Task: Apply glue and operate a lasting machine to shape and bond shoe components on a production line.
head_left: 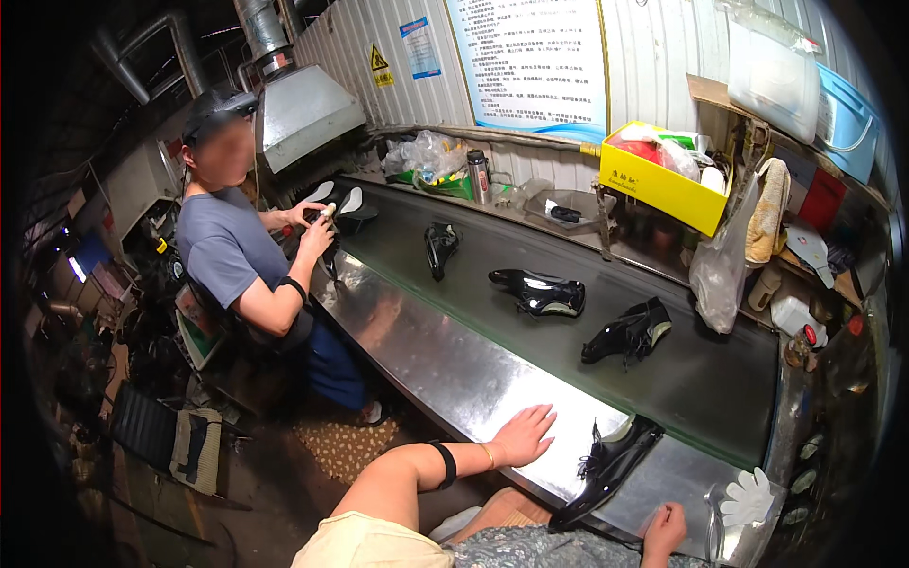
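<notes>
My left hand (524, 436) lies on the shiny metal ledge (454, 364) with its fingers stretched out and holds nothing. To its right, a glossy black lace-up shoe (615, 469) rests across the ledge, its toe toward me, touched by neither hand. My right hand (666, 531) is at the near edge, right of this shoe, with its fingers curled in and nothing visible in them. On the dark conveyor belt (511, 341) lie three more black shoes: one to the right (627, 331), one in the middle (540, 293) and one farther left (441, 249).
A co-worker (241, 237) stands at the belt's far left, handling a shoe with pale soles (351, 202) nearby. A white glove (748, 498) lies on the ledge's right end. Behind the belt are a yellow box (663, 180), a thermos (478, 177) and a hanging plastic bag (720, 279).
</notes>
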The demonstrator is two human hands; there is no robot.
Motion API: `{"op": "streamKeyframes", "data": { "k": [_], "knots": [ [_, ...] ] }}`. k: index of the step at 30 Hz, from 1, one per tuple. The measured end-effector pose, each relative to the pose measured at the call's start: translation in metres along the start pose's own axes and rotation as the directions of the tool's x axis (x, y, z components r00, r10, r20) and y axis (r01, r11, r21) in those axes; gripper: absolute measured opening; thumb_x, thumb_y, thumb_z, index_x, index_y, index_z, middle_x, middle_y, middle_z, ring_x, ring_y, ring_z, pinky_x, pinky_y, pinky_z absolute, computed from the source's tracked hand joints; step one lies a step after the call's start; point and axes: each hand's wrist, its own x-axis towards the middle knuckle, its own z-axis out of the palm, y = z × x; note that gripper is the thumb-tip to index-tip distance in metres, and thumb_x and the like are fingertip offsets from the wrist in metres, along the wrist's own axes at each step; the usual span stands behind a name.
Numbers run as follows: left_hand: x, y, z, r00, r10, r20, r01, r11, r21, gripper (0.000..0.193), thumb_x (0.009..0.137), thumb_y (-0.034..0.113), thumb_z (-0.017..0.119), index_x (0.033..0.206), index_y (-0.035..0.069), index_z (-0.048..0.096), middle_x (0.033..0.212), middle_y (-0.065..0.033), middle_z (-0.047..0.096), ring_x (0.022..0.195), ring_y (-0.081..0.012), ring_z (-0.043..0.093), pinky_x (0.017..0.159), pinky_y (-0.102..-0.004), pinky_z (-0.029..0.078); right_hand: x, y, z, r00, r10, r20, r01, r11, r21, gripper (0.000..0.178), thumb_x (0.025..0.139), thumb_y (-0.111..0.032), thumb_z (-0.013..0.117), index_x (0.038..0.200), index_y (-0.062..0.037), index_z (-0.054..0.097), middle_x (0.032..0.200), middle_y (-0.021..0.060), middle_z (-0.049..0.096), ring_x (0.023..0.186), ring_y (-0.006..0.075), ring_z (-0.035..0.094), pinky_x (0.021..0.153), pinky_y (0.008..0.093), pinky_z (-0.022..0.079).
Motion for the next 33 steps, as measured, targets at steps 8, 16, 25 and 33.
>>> {"op": "streamKeyframes", "data": {
  "k": [8,16,25,33],
  "knots": [
    [0.0,-0.0006,0.0011,1.0,-0.003,-0.01,0.003,1.0,-0.001,0.054,0.093,0.032,0.049,0.135,-0.002,0.044,0.141,-0.0216,0.041,0.129,-0.0361,0.039,0.109,-0.0443,0.032,-0.0003,0.0003,0.0007,1.0,-0.017,-0.005,0.017,0.999,0.032,0.008,0.085,-0.009,0.06,0.089,-0.0027,0.061,0.077,0.0165,0.061,0.069,0.0346,0.059,0.064,0.0422,0.046],
    [-0.0001,-0.0015,0.0026,0.998,0.027,-0.06,-0.026,0.999,0.018,0.054,0.094,0.032,0.049,0.135,-0.003,0.044,0.141,-0.0221,0.041,0.129,-0.0368,0.039,0.108,-0.0439,0.032,0.0001,-0.0025,-0.0009,1.0,-0.002,0.001,0.002,1.0,0.02,0.008,0.084,-0.009,0.06,0.09,-0.0029,0.061,0.078,0.0164,0.061,0.07,0.0344,0.059,0.065,0.042,0.046],
    [0.0003,-0.0004,0.0004,0.999,0.013,-0.036,-0.013,1.0,0.014,0.054,0.093,0.032,0.049,0.134,-0.002,0.044,0.141,-0.0216,0.04,0.129,-0.0365,0.039,0.109,-0.0448,0.032,0.0019,-0.0056,-0.0035,1.0,-0.01,0.008,0.01,1.0,0.029,0.007,0.084,-0.009,0.06,0.088,-0.0033,0.06,0.077,0.0165,0.06,0.07,0.0351,0.059,0.065,0.0425,0.046],
    [0.0003,0.0007,0.0006,1.0,-0.013,0.014,0.013,1.0,-0.005,0.054,0.092,0.032,0.051,0.133,-0.002,0.045,0.141,-0.0216,0.04,0.13,-0.0362,0.039,0.109,-0.0447,0.031,0.0028,0.0007,-0.0021,1.0,0.006,0.03,-0.007,1.0,0.02,0.008,0.085,-0.011,0.06,0.088,-0.0029,0.06,0.076,0.0172,0.06,0.07,0.0364,0.059,0.064,0.0426,0.046]
  ]
}}
